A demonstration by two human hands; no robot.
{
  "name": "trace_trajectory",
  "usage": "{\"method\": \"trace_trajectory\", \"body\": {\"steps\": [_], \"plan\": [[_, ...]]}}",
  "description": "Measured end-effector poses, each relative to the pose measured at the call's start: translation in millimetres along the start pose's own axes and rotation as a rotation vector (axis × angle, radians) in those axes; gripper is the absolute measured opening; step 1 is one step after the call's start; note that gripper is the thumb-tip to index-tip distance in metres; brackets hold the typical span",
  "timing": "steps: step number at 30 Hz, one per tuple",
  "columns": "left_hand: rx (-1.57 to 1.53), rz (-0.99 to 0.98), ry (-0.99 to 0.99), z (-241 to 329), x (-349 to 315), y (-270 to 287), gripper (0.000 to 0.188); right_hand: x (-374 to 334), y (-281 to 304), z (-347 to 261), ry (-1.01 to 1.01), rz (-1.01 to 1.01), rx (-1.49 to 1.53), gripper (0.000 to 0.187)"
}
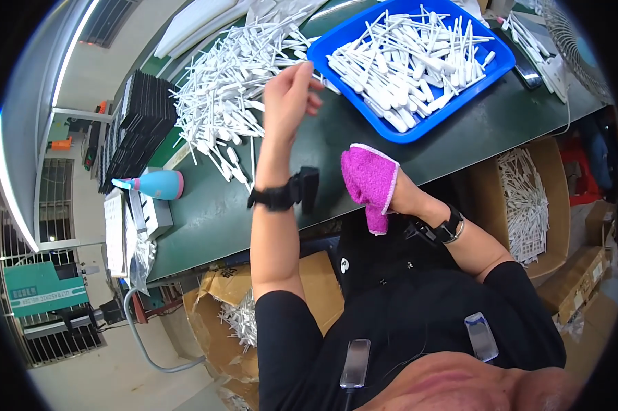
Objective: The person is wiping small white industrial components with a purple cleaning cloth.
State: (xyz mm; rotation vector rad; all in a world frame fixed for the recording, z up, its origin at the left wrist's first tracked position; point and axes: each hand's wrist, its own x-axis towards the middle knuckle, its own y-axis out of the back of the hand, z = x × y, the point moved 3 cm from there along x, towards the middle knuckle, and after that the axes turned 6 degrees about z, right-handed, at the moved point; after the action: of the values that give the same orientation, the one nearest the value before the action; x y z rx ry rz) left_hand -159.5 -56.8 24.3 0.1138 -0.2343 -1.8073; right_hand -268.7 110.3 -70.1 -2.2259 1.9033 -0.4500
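Observation:
My left hand [289,99] is raised over the green table, between a loose heap of white plastic sticks [223,89] with wider, flattened ends and a blue tray [391,135]. Its fingers are loosely bent and slightly apart, and I see nothing in them. More of the same white sticks [412,61] fill the tray. At the table's near edge, my right hand [406,195] is wrapped round a fluffy purple cloth [369,177] with a white hem. The cloth covers most of the fingers.
A blue spray bottle [159,184] and stacked black trays [137,113] stand at the left. Cardboard boxes with white sticks sit below the table, one on the left [316,284] and another on the right [559,205]. A fan [583,48] occupies the far right corner.

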Motion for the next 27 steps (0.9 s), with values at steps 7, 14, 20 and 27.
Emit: {"method": "trace_trajectory", "body": {"steps": [7, 14, 20, 27], "plan": [[0.546, 0.436, 0.056, -30, -95, 130, 0.029, 2, 3, -5, -0.004, -0.020, -0.172, 0.064], [1.048, 0.421, 0.140, -70, -135, 140, 0.030, -4, 12, 24, -0.156, 0.047, -0.022, 0.075], [1.065, 0.476, 0.083, -50, -145, 141, 0.027, -5, 4, 11, 0.203, 0.052, -0.307, 0.071], [-0.391, 0.305, 0.218, -64, -139, 75, 0.018, -3, -1, 9, 0.024, 0.168, -0.028, 0.050]]}}
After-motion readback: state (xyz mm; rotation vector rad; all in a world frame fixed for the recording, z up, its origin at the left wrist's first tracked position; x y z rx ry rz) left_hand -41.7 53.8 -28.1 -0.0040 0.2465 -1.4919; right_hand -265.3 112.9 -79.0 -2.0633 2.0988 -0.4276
